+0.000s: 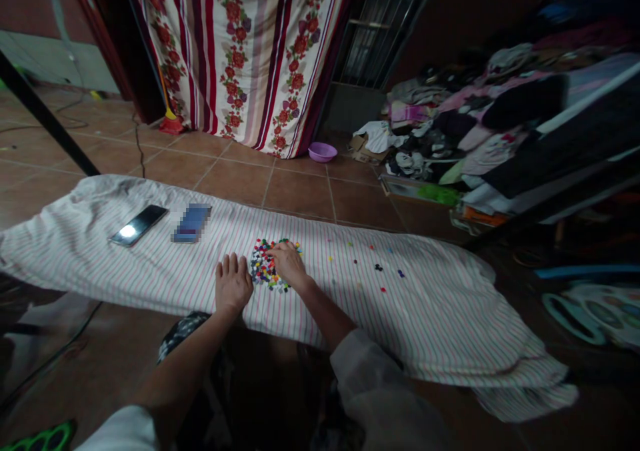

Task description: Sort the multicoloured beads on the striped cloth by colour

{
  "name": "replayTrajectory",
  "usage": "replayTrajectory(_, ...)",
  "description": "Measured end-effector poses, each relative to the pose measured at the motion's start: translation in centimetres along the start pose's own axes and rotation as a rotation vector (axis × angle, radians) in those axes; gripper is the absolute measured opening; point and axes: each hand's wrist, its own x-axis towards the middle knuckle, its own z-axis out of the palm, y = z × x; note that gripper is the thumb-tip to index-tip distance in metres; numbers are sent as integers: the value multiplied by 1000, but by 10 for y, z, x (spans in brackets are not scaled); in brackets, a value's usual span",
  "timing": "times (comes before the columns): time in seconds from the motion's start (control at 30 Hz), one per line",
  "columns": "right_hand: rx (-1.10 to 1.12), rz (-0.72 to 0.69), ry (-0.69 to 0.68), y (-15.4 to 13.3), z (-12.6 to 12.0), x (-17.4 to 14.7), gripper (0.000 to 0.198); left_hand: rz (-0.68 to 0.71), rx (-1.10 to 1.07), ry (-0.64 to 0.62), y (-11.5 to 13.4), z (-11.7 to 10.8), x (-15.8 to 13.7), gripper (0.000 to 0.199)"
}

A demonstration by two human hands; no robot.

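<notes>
A pile of small multicoloured bead-like pieces [265, 274] lies on a striped cloth [310, 311]. Flat on the cloth at the pile's left edge rests my left hand [234, 284], fingers stretched out and nothing in it. My right hand [289, 264] reaches over the pile, its thumb and forefinger brought together at the pieces. What sits between those fingertips is too small to make out. To the right, single pieces and little groups lie spread apart, among them a black group [379, 267], a dark blue group [401, 273] and a red piece [383, 289].
Two phones, one dark [140, 225] and one with a blurred screen [192, 223], lie on the cloth at left. Beyond the covered surface are a purple basin [323, 152], a red broom [171, 123], a flowered curtain [235, 57] and heaped clothes [450, 124].
</notes>
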Motion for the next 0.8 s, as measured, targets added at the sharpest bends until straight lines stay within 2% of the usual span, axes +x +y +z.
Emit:
replayTrajectory(0.2,-36,-43,-32,-21,5,7,37,0,33,-4,1,-2,0,49)
replayTrajectory(0.43,-10,-56,-96,-31,15,13,34,6,56,-19,2,-5,-1,50)
replayTrajectory(0.8,-27,98,-158,-53,9,21,28,12,34,-14,3,-9,-3,51)
